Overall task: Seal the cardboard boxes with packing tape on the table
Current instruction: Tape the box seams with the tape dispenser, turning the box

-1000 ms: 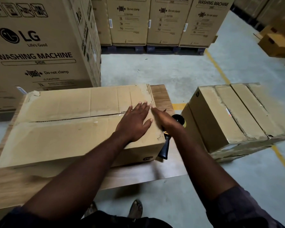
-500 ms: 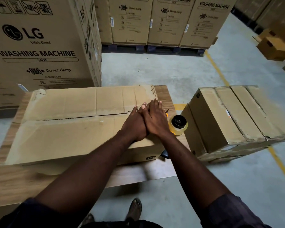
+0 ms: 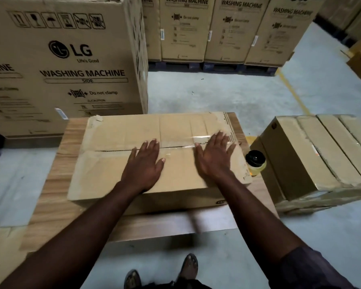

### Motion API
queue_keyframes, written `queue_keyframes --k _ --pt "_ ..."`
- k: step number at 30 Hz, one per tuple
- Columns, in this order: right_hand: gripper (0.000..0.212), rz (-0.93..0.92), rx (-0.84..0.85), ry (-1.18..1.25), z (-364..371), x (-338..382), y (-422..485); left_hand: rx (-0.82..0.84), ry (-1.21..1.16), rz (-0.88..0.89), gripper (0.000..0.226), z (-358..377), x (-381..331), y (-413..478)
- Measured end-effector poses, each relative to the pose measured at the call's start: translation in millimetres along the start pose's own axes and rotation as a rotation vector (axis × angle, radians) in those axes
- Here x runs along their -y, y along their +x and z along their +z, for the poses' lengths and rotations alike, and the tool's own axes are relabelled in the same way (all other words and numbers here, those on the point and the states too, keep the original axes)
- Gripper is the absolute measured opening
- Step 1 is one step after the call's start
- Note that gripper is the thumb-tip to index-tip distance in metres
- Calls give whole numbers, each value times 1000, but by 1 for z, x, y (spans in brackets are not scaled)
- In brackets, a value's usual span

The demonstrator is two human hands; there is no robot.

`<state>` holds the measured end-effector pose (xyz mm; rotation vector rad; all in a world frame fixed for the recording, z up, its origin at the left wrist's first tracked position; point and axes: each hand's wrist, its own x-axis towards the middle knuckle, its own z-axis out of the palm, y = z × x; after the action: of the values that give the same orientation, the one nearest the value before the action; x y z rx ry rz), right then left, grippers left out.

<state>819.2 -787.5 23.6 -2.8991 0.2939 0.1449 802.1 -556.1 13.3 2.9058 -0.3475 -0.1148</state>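
A flat cardboard box [image 3: 117, 174] lies on the wooden table [image 3: 54, 205], its two top flaps meeting along a centre seam. Clear packing tape [image 3: 198, 138] shines over the right stretch of that seam. My left hand [image 3: 144, 165] rests flat on the box near the seam's middle, fingers spread. My right hand [image 3: 214, 157] lies flat on the taped right end, fingers spread too. Neither hand holds anything. The tape dispenser [image 3: 255, 162], yellow with a black top, stands on the table just right of the box.
A row of taped boxes [image 3: 321, 155] sits on the floor to the right of the table. A tall washing-machine carton [image 3: 71, 59] stands behind the table at left, with more cartons [image 3: 223, 30] on pallets at the back. My feet show below the table's near edge.
My hands, which were pressed together at the right end of the seam, have spread apart; the left slid left along the seam. The view has shifted left, centring the box.
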Motion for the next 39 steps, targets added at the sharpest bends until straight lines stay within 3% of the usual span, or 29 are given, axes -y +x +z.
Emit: queue_keyframes --k 4,9,16,21,23,27,29,34,36,39 --pt "66 -362 88 124 20 80 -34 50 -13 96 63 -4 -9 3" --pt "66 -374 71 140 25 78 -36 35 -69 180 60 -10 30 -3" --pt "59 -150 -1 117 7 32 -22 -22 -44 103 68 -31 129 -37" --pt "83 74 41 57 23 95 -34 -22 19 32 73 -35 128 -46" --pt "85 -12 65 92 31 139 -45 0 23 23 77 -33 118 -45" --pt "75 -381 82 85 52 197 -70 -16 -23 85 77 -34 133 -48" --pt "79 -418 83 101 55 201 -74 -56 -45 60 76 -36 146 -50" --pt "76 -346 41 132 53 190 -71 -27 -306 -96 81 -37 179 -54" --pt "77 -251 24 146 51 191 -70 -64 -532 -126 91 -38 186 -57" --pt "80 -172 12 132 51 204 -72 -120 -690 -173 112 -34 186 -60"
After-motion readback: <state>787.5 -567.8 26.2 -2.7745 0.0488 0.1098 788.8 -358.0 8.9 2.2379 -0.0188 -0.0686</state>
